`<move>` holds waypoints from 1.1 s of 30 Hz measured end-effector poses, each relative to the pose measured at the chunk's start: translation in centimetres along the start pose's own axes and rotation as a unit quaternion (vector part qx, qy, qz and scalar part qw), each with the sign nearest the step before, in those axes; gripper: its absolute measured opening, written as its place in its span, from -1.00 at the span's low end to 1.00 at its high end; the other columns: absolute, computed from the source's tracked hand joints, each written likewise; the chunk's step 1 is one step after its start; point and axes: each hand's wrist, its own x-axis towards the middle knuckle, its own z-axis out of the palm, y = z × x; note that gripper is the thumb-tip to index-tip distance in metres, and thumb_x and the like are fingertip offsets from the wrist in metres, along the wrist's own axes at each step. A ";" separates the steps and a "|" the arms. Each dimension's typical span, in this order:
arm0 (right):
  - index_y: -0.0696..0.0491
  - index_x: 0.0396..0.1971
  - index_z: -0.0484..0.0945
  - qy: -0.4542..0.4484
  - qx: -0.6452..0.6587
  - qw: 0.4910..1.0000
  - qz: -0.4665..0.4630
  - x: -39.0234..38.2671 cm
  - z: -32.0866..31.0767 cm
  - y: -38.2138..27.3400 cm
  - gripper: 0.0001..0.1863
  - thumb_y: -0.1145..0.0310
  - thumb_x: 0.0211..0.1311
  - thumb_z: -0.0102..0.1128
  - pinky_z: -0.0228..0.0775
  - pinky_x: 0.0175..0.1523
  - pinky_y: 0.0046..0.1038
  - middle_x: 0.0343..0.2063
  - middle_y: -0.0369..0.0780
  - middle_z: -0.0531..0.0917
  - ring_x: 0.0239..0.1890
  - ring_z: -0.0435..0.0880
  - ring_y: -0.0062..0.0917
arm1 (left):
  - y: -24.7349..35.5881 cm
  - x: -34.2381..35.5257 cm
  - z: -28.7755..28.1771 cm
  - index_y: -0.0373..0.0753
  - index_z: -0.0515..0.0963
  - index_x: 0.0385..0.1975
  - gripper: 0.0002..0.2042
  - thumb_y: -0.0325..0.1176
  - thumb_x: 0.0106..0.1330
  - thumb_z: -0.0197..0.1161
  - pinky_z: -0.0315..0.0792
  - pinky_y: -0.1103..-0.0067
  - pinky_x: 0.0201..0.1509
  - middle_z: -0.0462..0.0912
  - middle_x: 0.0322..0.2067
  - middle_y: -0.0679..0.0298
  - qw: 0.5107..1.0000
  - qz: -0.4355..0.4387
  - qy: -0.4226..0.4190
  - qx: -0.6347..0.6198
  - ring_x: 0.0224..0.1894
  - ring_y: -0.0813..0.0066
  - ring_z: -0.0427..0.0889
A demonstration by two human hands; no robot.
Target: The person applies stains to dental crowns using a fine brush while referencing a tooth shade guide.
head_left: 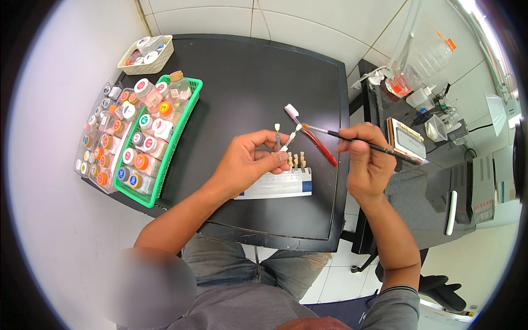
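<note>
My left hand (247, 162) is closed in a pinch on two tooth shade tabs. One tab (278, 132) stands nearly upright, and the other tab (295, 133) leans right with its white tooth at the top. My right hand (364, 159) grips a thin dark-handled paintbrush (333, 133), its brown tip at or very near the leaning tab's tooth; contact is unclear. Under my left hand lies a white and blue shade guide (275, 190), with several tooth-coloured tabs (297, 160) along its far edge. Behind the brush, a red-handled toothbrush (323, 147) rests on the black table (236, 82).
At left, a green basket (177, 144) and a clear plastic box (94, 129) hold several capped jars. A cream basket (144, 70) sits at the far left corner. On the right-hand counter are a boxed shade guide (406, 142) and a large clear bottle (423, 63).
</note>
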 end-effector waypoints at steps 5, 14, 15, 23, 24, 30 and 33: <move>0.27 -0.04 0.65 0.042 0.013 0.999 -0.002 -0.5 1.0 0.0 -0.82 0.45 0.59 0.31 0.55 -0.22 -0.58 -0.31 -0.18 0.76 -0.32 0.74 -0.64 | -0.2 0.0 -0.4 -0.44 0.64 0.10 -0.75 -0.48 0.52 0.41 0.73 0.61 -0.05 0.66 0.25 0.00 1.000 0.024 -0.004 -0.001 -0.10 0.45 0.84; 0.23 -0.13 0.70 0.015 -0.099 0.995 -0.025 -0.3 1.0 -0.3 -0.86 0.51 0.44 0.44 0.60 -0.23 -0.47 -0.34 -0.12 0.80 -0.36 0.79 -0.42 | 0.3 -0.3 -0.1 -0.45 0.65 0.12 -0.75 -0.49 0.54 0.37 0.74 0.60 -0.05 0.71 0.18 0.06 1.000 -0.008 -0.016 0.010 -0.10 0.47 0.83; 0.23 -0.13 0.71 0.044 -0.084 0.995 -0.016 -0.3 1.1 -0.1 -0.86 0.51 0.43 0.46 0.59 -0.25 -0.46 -0.35 -0.12 0.79 -0.38 0.78 -0.42 | 0.3 -0.3 -0.1 -0.45 0.65 0.12 -0.74 -0.49 0.54 0.37 0.73 0.61 -0.05 0.72 0.14 0.07 1.000 -0.004 -0.017 0.010 -0.11 0.49 0.83; 0.22 -0.17 0.74 0.012 -0.136 0.989 -0.055 -0.1 1.1 -0.3 -0.88 0.52 0.39 0.48 0.53 -0.33 -0.47 -0.35 -0.14 0.79 -0.43 0.74 -0.45 | 0.4 -0.4 0.3 -0.43 0.66 0.16 -0.73 -0.49 0.54 0.37 0.68 0.67 -0.09 0.80 -0.22 0.18 0.999 -0.002 -0.030 0.011 -0.25 0.63 0.78; 0.21 -0.17 0.74 0.000 -0.133 0.989 -0.068 0.0 1.1 -0.6 -0.89 0.52 0.40 0.48 0.52 -0.34 -0.48 -0.36 -0.14 0.79 -0.44 0.73 -0.46 | 0.4 -0.4 0.3 -0.43 0.66 0.15 -0.73 -0.49 0.54 0.37 0.69 0.67 -0.09 0.80 -0.21 0.18 0.999 -0.003 -0.031 0.009 -0.24 0.62 0.79; 0.21 -0.19 0.72 -0.002 -0.135 0.989 -0.062 0.0 1.0 -0.6 -0.90 0.53 0.40 0.47 0.53 -0.32 -0.46 -0.35 -0.14 0.80 -0.44 0.72 -0.42 | 0.1 -0.3 0.1 -0.45 0.67 0.14 -0.74 -0.50 0.54 0.37 0.72 0.66 -0.08 0.79 -0.15 0.17 0.999 0.002 -0.034 0.009 -0.21 0.59 0.81; 0.22 -0.20 0.70 0.005 -0.146 0.988 -0.043 0.0 1.0 -0.7 -0.90 0.55 0.39 0.46 0.54 -0.30 -0.45 -0.35 -0.13 0.80 -0.44 0.72 -0.39 | 0.3 -0.3 0.1 -0.45 0.67 0.13 -0.74 -0.50 0.54 0.37 0.73 0.64 -0.07 0.79 -0.13 0.16 0.999 0.000 -0.035 0.012 -0.20 0.57 0.81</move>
